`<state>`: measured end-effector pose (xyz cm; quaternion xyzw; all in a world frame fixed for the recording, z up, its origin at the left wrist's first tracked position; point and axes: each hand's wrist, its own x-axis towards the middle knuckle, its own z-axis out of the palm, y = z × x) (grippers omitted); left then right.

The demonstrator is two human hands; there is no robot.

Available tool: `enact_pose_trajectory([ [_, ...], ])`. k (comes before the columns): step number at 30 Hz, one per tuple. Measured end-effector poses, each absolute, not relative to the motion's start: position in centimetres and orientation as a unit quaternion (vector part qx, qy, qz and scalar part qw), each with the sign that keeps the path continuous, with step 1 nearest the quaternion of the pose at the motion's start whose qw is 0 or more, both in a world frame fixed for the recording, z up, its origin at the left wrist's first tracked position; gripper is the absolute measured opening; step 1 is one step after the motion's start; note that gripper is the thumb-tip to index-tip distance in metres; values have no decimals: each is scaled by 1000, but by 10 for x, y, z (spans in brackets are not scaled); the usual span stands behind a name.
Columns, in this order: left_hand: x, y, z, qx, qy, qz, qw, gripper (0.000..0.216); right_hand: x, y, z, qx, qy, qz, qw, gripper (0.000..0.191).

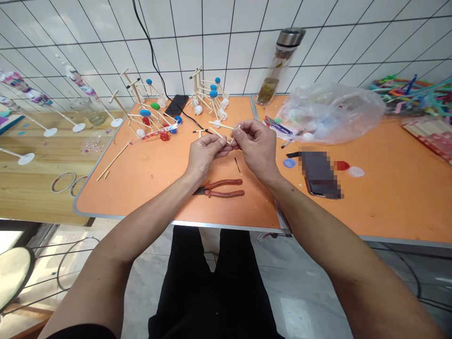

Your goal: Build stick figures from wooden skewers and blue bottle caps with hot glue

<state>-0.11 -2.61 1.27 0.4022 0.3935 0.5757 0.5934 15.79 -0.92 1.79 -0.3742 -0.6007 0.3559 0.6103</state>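
Above the middle of the orange table (141,188), my left hand (206,153) and my right hand (256,143) meet, fingertips pinched on thin wooden sticks (219,125) that come together at an angle. Both hands are closed; the exact joint between the sticks is partly hidden by my fingers. Just below my hands lie red-handled pliers (224,188), their jaws partly behind my left forearm. A short dark strip (237,165) rests between the hands. Behind my left hand is a small stick piece with a black-wrapped end (200,132).
Stick models with coloured caps stand at the back (151,110), beside a black phone (176,105). Loose sticks (115,160) lie at left. To the right are a glass tea bottle (271,80), a plastic bag (332,113), a blue cap (289,163) and a blurred-out phone (319,174).
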Motion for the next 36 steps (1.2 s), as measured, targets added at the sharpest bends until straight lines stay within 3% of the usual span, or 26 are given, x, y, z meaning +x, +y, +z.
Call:
enact_pose_trajectory([
  [13,-4,-25,17,401,432,565,578,25,161,-7,20,-390,-594,362,603,48],
  [22,-16,-16,8,559,518,451,465,12,167,-3,18,-381,-601,378,593,55],
  [29,-32,-16,32,567,498,549,359,46,172,1,16,-382,-632,418,529,54],
  [36,-34,-22,39,647,469,478,366,5,170,-2,19,-376,-685,395,482,56],
])
